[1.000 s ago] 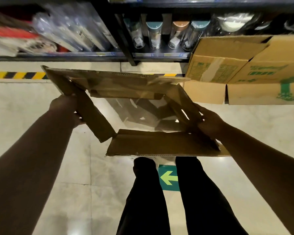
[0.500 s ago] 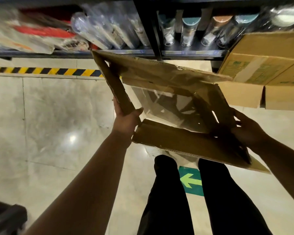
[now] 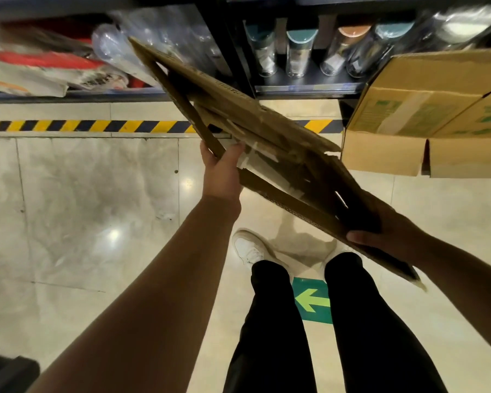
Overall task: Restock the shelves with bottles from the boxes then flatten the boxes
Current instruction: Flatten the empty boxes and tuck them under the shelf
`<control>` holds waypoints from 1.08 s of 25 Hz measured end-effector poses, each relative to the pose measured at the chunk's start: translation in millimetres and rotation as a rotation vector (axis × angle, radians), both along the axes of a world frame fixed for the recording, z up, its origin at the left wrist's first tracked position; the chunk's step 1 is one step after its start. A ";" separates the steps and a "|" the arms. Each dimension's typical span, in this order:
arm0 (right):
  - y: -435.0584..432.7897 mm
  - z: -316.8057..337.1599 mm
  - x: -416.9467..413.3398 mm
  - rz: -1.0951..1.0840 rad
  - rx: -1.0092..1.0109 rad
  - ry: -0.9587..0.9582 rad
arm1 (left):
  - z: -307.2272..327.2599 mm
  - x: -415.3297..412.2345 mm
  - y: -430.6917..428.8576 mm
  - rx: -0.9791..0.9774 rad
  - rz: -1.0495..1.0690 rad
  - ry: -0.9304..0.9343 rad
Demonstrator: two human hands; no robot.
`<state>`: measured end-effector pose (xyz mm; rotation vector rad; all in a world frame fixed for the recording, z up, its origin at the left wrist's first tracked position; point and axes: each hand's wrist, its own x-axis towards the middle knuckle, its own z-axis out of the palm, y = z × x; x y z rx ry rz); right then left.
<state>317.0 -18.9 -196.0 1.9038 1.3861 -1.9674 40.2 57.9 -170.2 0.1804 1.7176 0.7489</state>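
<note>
1. Between the two hands, a box [image 3: 267, 131] hangs almost flat. It slants from high beyond the left hand [image 3: 223, 171] down past the right hand [image 3: 386, 234].
2. The left arm reaches straight forward, and its hand stands upright. Thumb and fingers pinch a narrow side panel of the box.
3. The right hand sits lower and nearer the body and grips the box's low end. Its thumb lies on the near panel, and its fingers are hidden behind the cardboard.
4. Beyond the box's high end, bottles [image 3: 298, 55] stand upright on a shelf [image 3: 304, 89].
5. Beyond the right hand, a second box [image 3: 408, 109] stands with its flaps open.
6. Below the hands, a green arrow [image 3: 312, 300] shows on the floor [image 3: 97, 194] between the legs.
</note>
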 end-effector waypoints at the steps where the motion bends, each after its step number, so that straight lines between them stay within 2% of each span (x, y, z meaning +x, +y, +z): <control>1: -3.5 -6.9 0.2 -0.003 -0.015 0.036 | -2.2 4.6 0.7 0.011 0.005 0.008; 3: -12.0 -20.8 0.4 -0.003 -0.029 0.007 | -4.3 9.4 2.2 0.018 0.026 0.008; 5: -20.1 -32.5 -3.0 0.013 0.073 -0.073 | -6.5 8.6 4.0 0.034 0.018 0.001; 8: -18.3 -32.2 -3.8 0.006 0.220 -0.146 | -12.0 -1.2 13.8 0.099 -0.156 0.119; 11: -4.1 -27.2 -3.3 -0.002 0.307 -0.222 | -21.4 -30.3 24.5 0.248 -0.549 0.460; 14: 5.3 -27.8 -7.8 0.082 0.345 -0.276 | -31.3 -52.5 30.9 0.394 -1.125 0.940; 16: 4.6 -30.8 -8.6 0.140 0.382 -0.325 | -36.3 -50.2 36.6 0.381 -1.433 1.050; 18: 4.2 -29.0 -6.3 0.148 0.434 -0.379 | -37.4 -40.3 41.6 0.325 -1.594 1.069; 23: -1.2 -0.6 16.8 0.108 0.499 -0.444 | -11.6 -21.0 46.1 0.431 -1.601 1.247; 27: -20.5 27.3 70.1 0.156 0.528 -0.524 | 9.9 0.3 67.2 0.516 -1.741 1.288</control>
